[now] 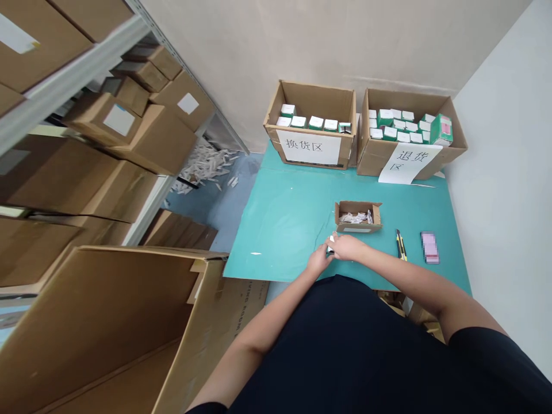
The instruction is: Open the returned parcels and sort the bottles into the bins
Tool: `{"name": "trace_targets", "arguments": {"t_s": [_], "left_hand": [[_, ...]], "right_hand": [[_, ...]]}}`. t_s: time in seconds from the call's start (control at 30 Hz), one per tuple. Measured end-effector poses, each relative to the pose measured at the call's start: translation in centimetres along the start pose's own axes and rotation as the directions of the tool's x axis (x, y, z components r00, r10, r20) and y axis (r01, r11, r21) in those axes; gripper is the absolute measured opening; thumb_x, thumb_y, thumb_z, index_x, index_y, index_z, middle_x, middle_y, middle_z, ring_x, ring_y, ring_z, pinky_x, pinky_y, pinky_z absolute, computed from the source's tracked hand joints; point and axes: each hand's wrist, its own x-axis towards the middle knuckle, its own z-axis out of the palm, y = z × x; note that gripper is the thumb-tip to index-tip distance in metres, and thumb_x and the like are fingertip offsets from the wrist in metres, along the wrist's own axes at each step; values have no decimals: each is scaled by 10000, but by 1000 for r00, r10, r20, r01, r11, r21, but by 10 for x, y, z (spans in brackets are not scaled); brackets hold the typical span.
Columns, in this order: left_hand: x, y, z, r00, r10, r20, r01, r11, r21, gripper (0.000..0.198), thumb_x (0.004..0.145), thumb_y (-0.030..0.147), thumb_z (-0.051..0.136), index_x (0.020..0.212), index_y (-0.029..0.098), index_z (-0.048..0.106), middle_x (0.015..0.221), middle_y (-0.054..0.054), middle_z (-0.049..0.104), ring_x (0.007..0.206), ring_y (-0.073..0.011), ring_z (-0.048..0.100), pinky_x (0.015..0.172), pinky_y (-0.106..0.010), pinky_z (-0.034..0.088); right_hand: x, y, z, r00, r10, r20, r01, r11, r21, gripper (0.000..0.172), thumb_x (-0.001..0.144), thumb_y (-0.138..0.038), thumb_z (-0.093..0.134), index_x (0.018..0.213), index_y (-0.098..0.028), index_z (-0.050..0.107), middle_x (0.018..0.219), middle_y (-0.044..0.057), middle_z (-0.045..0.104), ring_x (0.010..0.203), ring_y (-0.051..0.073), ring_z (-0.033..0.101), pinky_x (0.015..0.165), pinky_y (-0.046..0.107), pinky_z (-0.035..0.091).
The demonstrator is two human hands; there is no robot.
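Near the front edge of the green table [280, 224], both hands meet around a small white box [330, 244], most of which they hide. My left hand [319, 260] is closed on its left and near side. From the right, my right hand [347, 248] covers it with bent fingers. Just beyond the hands stands a small open cardboard box [359, 227] with crumpled white papers [354, 218] inside.
Two cardboard boxes [308, 146] [368, 155] with handwritten labels hold green-and-white boxes at the table's back. A yellow-black cutter [401, 245] and a blurred pink item [430, 248] lie right. Shelves with cartons [172, 109] and a large open carton [207, 322] stand left.
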Motion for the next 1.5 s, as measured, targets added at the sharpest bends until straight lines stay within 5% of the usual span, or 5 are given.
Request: {"name": "trace_targets", "arguments": {"t_s": [0.37,0.53,0.67,0.93,1.5], "left_hand": [[-9,-2,-9,995,59,77,-51,993,-110,925,811,396,786,1581,219,306,1458,-174,570,1257,-332,615,975,-379,495],[-12,4,-19,994,107,-1,-105,975,-196,862,860,467,707,1587,221,313,1464,-157,564,1221,-294,628,980,-361,497],[-4,18,-27,997,57,-48,-64,986,-151,824,863,466,693,1570,220,347,1405,-150,599,1083,-264,675,912,-340,510],[11,32,-41,997,72,2,-72,996,-49,787,728,433,815,1423,210,520,1289,-131,659,1148,-303,648,896,-336,498],[14,11,-44,997,-69,-47,37,867,-496,245,847,378,576,919,179,699,781,-17,717,703,-173,660,697,-289,545]], "right_hand": [[-5,37,-15,996,84,-36,-64,919,388,577,978,-218,463,1548,-253,380,1259,99,706,1057,245,686,831,310,508],[-13,41,10,843,396,-363,-200,859,472,355,1009,-250,460,1340,-199,577,1309,132,609,1197,264,567,977,379,470],[-15,34,20,759,532,-375,-388,833,395,284,1000,-160,421,1040,-155,701,1085,143,617,1064,273,559,931,372,457],[-24,27,45,911,290,-294,-174,916,362,293,1019,-233,485,1231,-183,681,1117,106,614,1024,230,563,917,348,457],[-23,21,36,929,242,-280,-115,908,403,233,983,-316,588,1115,-171,715,996,82,590,961,224,558,867,325,434]]}}
